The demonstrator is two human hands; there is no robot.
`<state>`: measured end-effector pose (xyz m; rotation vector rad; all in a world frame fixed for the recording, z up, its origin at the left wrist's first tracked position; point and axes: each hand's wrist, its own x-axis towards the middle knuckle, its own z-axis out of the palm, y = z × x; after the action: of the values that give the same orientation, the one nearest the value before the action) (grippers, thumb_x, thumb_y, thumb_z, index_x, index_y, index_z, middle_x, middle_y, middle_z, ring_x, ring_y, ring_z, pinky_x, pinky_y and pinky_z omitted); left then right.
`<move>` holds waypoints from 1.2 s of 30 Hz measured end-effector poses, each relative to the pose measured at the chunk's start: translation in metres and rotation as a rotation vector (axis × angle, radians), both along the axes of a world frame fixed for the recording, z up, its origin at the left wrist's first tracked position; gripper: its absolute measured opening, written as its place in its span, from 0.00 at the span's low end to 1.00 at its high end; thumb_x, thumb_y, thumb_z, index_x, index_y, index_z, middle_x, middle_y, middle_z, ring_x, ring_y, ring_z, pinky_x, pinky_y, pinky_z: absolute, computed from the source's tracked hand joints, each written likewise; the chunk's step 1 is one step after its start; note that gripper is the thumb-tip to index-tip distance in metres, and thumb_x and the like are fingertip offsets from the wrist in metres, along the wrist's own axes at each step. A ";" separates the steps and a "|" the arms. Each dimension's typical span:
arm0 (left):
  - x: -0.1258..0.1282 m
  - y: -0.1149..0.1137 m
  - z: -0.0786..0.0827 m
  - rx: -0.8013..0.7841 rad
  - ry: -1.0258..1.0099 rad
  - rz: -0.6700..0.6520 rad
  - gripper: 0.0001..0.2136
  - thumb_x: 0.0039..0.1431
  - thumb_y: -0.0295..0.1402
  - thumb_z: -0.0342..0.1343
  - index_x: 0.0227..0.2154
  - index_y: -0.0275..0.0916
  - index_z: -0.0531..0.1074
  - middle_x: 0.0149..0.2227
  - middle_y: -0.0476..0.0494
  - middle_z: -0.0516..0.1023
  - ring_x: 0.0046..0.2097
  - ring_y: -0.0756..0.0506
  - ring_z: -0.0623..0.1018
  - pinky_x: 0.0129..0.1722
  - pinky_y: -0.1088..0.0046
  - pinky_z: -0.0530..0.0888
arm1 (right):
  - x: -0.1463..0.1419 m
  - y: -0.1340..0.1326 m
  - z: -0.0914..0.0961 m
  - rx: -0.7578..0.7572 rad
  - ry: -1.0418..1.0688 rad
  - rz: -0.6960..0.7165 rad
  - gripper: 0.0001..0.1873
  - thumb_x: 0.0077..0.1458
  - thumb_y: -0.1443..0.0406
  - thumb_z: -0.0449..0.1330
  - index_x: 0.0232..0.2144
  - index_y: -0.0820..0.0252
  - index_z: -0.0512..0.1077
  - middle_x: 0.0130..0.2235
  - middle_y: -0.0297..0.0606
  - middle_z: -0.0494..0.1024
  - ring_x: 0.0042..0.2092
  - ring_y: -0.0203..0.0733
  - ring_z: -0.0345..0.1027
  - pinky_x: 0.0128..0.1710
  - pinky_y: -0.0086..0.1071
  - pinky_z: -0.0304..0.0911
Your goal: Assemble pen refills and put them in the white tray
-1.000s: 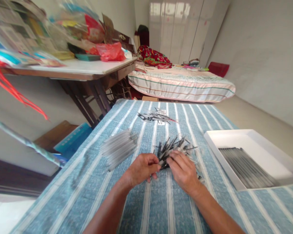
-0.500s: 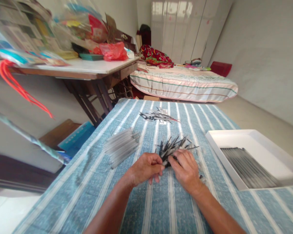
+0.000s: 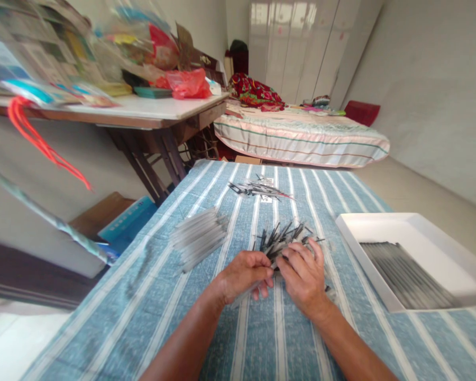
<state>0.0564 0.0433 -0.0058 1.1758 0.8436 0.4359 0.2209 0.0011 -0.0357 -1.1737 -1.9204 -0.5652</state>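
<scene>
White box [image 3: 432, 243] at right, dark sticks [image 3: 402, 275] inside
Left hand [image 3: 248, 272]: fingers clamped on a pale stick [image 3: 243, 298]; right hand [image 3: 304, 272]: fingers slightly apart on the central pile [image 3: 276, 239].

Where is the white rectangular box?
Head view: the white rectangular box sits at right on the blue striped cloth, right of the right hand.

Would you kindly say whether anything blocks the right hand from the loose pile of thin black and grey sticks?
Nothing visible does: the right hand is right at the pile, with the left hand close beside it.
</scene>
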 end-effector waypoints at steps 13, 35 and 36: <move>0.014 -0.006 -0.005 -0.045 -0.419 0.161 0.10 0.46 0.33 0.62 0.29 0.34 0.70 0.25 0.45 0.76 0.23 0.50 0.74 0.24 0.74 0.69 | 0.006 -0.013 0.028 0.094 0.044 0.048 0.14 0.56 0.71 0.54 0.45 0.56 0.68 0.46 0.43 0.74 0.55 0.49 0.61 0.55 0.54 0.50; 0.001 -0.001 0.015 0.128 -0.575 0.347 0.07 0.42 0.26 0.63 0.26 0.36 0.71 0.31 0.46 0.77 0.28 0.50 0.74 0.31 0.73 0.69 | 0.094 0.019 -0.017 -0.434 0.180 0.052 0.06 0.50 0.70 0.56 0.27 0.59 0.74 0.36 0.41 0.74 0.44 0.44 0.65 0.45 0.41 0.63; 0.001 -0.001 0.016 0.118 -0.588 0.351 0.07 0.42 0.26 0.63 0.26 0.36 0.71 0.31 0.46 0.77 0.28 0.50 0.74 0.31 0.73 0.69 | 0.094 0.018 -0.016 -0.445 0.163 0.068 0.06 0.50 0.70 0.57 0.27 0.59 0.74 0.36 0.41 0.74 0.46 0.45 0.64 0.45 0.41 0.63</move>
<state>0.0575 0.0422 0.0098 0.9272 0.5074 1.0728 0.3152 0.0195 -0.0522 -1.3722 -1.9895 0.0029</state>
